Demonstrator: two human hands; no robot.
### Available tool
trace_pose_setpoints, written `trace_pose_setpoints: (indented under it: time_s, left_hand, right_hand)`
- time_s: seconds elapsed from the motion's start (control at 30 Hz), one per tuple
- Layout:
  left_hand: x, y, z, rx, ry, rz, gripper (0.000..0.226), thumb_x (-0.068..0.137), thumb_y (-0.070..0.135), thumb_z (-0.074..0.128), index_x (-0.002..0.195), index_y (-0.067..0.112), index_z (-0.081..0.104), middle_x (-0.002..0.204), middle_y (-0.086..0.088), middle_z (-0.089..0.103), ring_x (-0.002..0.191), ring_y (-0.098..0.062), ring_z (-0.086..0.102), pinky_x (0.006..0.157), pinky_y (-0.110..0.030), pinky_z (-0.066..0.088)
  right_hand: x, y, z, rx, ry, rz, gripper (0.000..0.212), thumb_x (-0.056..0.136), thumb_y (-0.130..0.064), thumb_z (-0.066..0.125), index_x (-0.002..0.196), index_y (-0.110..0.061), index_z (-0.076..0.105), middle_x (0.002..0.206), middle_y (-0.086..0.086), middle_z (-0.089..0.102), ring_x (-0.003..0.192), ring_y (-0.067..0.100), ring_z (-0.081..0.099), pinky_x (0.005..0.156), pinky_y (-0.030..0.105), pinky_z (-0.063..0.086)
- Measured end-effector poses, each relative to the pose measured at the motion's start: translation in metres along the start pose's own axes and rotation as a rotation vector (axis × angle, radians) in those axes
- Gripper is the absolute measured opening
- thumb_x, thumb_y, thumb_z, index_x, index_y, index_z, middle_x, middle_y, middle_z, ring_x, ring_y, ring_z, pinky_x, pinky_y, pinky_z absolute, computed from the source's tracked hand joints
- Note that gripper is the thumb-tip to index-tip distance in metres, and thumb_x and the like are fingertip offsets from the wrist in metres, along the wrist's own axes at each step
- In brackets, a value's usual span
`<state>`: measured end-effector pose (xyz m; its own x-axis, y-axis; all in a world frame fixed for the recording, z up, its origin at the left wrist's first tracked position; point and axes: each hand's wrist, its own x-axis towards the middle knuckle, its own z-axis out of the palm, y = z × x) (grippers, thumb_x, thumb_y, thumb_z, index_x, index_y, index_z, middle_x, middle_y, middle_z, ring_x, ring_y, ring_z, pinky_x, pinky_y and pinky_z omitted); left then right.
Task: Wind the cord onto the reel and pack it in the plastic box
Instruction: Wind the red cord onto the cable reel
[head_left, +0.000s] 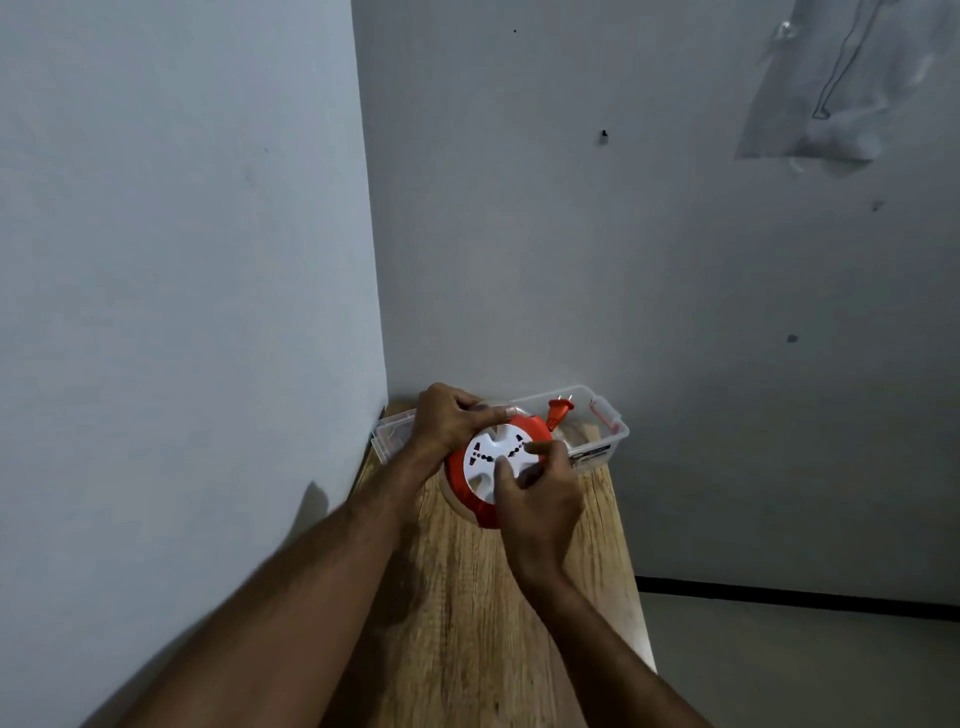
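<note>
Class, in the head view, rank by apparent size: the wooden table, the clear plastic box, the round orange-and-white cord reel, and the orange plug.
1. Wooden table
2. Clear plastic box, though partly hidden
3. Round orange-and-white cord reel, nearer the camera, so nearly comparable
4. Orange plug

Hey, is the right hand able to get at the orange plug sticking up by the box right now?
Probably yes. The plug stands exposed just beyond the right hand, nothing covering it, though that hand is busy on the reel.
</note>
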<state>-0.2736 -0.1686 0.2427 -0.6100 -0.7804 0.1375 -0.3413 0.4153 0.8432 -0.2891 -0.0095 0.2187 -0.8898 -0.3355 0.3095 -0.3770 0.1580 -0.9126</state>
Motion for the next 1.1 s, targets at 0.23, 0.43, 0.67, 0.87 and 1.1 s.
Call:
trace_pose_setpoints:
  time_s: [0.23, 0.43, 0.67, 0.87, 1.1]
  left_hand:
    - [-0.003, 0.0, 0.002, 0.009, -0.016, 0.031, 0.042, 0.077, 0.049, 0.085, 0.093, 0.01, 0.083, 0.091, -0.003, 0.08, 0.063, -0.001, 0.066, 0.057, -0.014, 0.052]
    - [-0.005, -0.002, -0.002, 0.007, -0.036, -0.003, 0.042, 0.077, 0.056, 0.082, 0.082, 0.014, 0.081, 0.076, 0.0, 0.076, 0.06, -0.01, 0.07, 0.054, -0.017, 0.053]
    - [-0.011, -0.006, 0.003, -0.018, -0.034, 0.004, 0.044, 0.072, 0.058, 0.084, 0.078, 0.015, 0.082, 0.075, -0.001, 0.078, 0.064, -0.018, 0.074, 0.062, -0.032, 0.063]
    - [-0.012, 0.0, 0.001, 0.043, -0.035, 0.041, 0.048, 0.071, 0.059, 0.085, 0.078, 0.012, 0.083, 0.073, -0.003, 0.077, 0.064, -0.023, 0.073, 0.065, -0.04, 0.063]
    - [-0.014, -0.015, -0.008, -0.099, 0.05, -0.124, 0.038, 0.078, 0.049, 0.084, 0.087, 0.011, 0.082, 0.079, 0.0, 0.077, 0.05, 0.001, 0.066, 0.044, -0.01, 0.048]
  right_hand:
    - [0.02, 0.03, -0.005, -0.897, -0.426, -0.835, 0.081, 0.075, -0.041, 0.083, 0.142, -0.019, 0.043, 0.141, 0.016, 0.051, 0.126, 0.036, 0.054, 0.098, 0.06, 0.05]
    - [0.017, 0.034, -0.004, -0.812, -0.268, -0.687, 0.076, 0.08, -0.055, 0.073, 0.139, -0.016, 0.045, 0.131, 0.014, 0.057, 0.107, 0.029, 0.065, 0.078, 0.046, 0.062]
    - [0.024, 0.04, 0.006, -0.731, -0.361, -0.572, 0.079, 0.079, -0.052, 0.08, 0.141, -0.016, 0.046, 0.136, 0.01, 0.053, 0.108, 0.026, 0.065, 0.079, 0.035, 0.062]
    - [0.022, 0.031, 0.007, -0.5, -0.348, -0.396, 0.063, 0.08, -0.044, 0.081, 0.133, -0.023, 0.052, 0.133, 0.0, 0.061, 0.115, 0.02, 0.065, 0.095, 0.033, 0.055]
    - [0.022, 0.04, 0.008, -0.384, -0.272, -0.5, 0.056, 0.088, -0.047, 0.072, 0.132, -0.016, 0.057, 0.13, 0.005, 0.064, 0.109, 0.02, 0.065, 0.091, 0.038, 0.059]
